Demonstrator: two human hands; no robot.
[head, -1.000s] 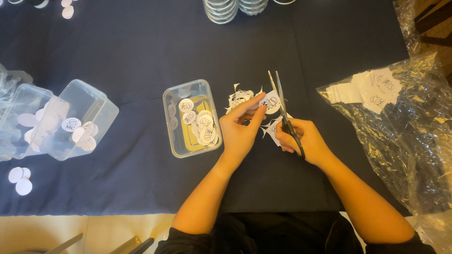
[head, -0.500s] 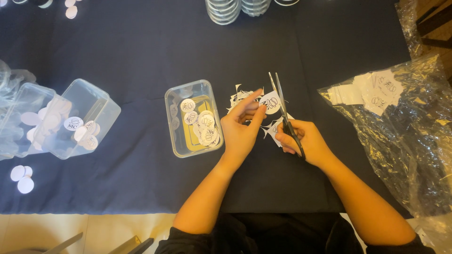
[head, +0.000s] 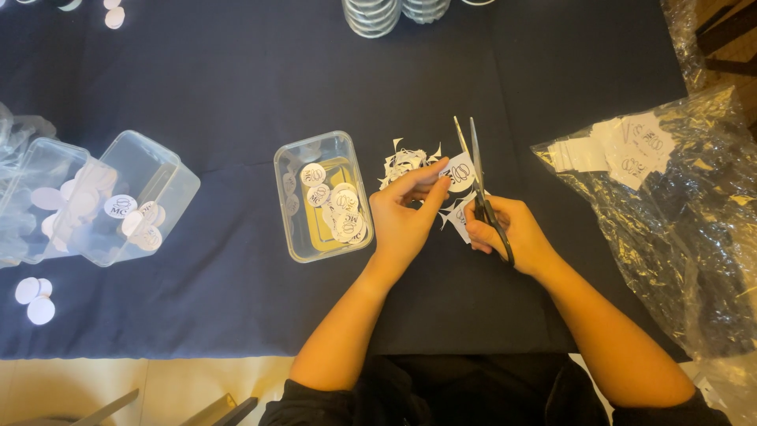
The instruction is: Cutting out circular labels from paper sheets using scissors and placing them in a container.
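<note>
Scissor handles (head: 497,229): mostly hidden inside the right hand (head: 512,233).
Paper piece (head: 460,173): lower edge covered by the left hand (head: 404,217); print too small to tell.
Metal tins (head: 371,14): cut off by the top edge.
Plastic bag (head: 710,237): runs past the right edge; contents blurred by glare.
Far-left tub (head: 35,197): cut off at the left edge.
</note>
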